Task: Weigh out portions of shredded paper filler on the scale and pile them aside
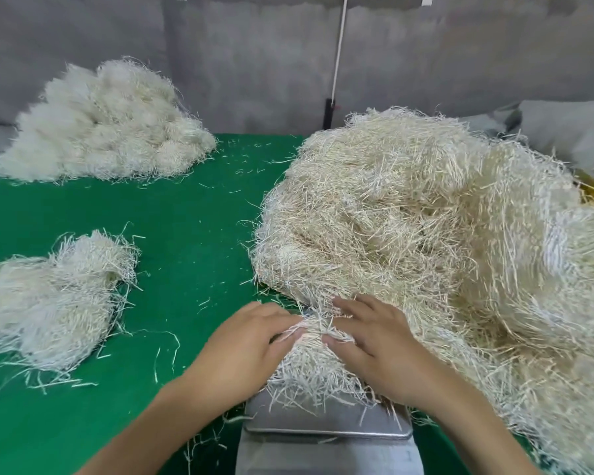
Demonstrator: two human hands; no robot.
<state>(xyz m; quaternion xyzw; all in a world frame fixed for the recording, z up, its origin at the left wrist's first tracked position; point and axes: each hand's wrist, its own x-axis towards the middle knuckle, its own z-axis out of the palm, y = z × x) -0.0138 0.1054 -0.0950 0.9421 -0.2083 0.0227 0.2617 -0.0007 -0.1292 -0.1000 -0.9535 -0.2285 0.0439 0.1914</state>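
A steel scale (326,425) stands at the near edge, with a small portion of cream shredded paper (311,368) heaped on its pan. My left hand (246,341) lies on the portion's left side, fingers fairly straight and pressed into the strands. My right hand (374,341) lies on its right side, fingers bent down into the paper. A very large heap of the same filler (426,234) rises right behind and to the right of the scale. Whether either hand pinches strands is unclear.
On the green table cover (186,241), one weighed pile (52,299) lies at the left and a bigger pile (107,125) at the far left. Loose strands are scattered about. A grey wall and a white cord (338,53) stand behind.
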